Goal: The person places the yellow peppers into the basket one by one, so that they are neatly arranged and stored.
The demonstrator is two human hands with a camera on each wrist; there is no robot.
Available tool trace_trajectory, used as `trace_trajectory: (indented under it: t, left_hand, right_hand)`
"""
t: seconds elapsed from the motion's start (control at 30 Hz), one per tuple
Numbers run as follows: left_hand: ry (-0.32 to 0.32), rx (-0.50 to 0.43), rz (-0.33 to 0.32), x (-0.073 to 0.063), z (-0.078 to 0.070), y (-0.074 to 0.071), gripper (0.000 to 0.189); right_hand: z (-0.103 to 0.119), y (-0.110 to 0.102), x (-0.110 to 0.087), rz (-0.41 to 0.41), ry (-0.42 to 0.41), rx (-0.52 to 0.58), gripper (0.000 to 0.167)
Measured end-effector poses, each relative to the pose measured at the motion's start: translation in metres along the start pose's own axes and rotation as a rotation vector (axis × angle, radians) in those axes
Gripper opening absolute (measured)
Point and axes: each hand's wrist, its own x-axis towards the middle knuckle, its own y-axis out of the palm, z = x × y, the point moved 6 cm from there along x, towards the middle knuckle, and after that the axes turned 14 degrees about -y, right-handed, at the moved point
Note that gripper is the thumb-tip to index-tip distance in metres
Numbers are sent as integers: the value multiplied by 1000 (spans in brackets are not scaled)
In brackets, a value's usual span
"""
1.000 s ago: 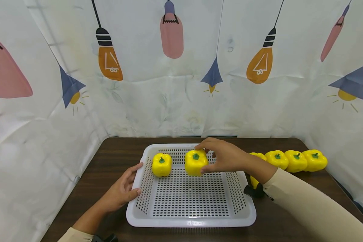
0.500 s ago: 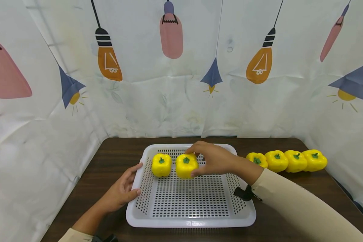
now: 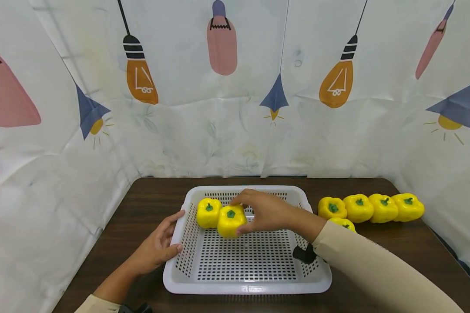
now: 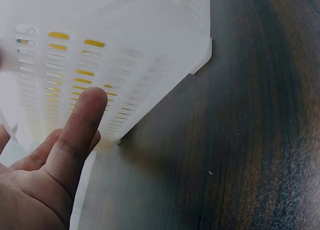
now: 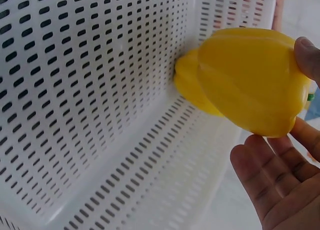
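A white perforated plastic basket (image 3: 246, 288) stands on the table. My left hand (image 3: 155, 250) rests on its left side, thumb and index fingertip at the rim, other fingers extended by the outer wall (image 4: 145, 64). My right hand (image 3: 268, 211) pinches a yellow bell pepper (image 3: 231, 221) with a green stem between thumb and fingers, inside the basket's outline. In the right wrist view this bell pepper (image 5: 250, 79) partly covers another yellow bell pepper (image 5: 187, 82), which sits in the basket's back left corner and also shows as a bell pepper (image 3: 209, 213) in the head view.
To the right of the basket, several yellow bell peppers (image 3: 359, 208) stand in a row on the dark wooden table (image 3: 399, 256). One more bell pepper (image 3: 342, 224) is partly hidden behind my right sleeve (image 3: 368, 261). A white curtain (image 3: 203, 139) with printed lamps hangs behind.
My right hand has carried the bell pepper left and slightly nearer, up beside the one in the corner. My left hand has stayed at the basket's side.
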Motion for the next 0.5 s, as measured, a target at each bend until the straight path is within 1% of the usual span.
trace_trajectory:
  t: [0.23,0.5]
  left_hand:
    - [2,2,-2,0,-1,0,86]
    - [0,14,-14,0,0,0,86]
  right_hand:
    - [2,11,8,12,-22,-6,76]
    - [4,21,14,21,-11,20,80]
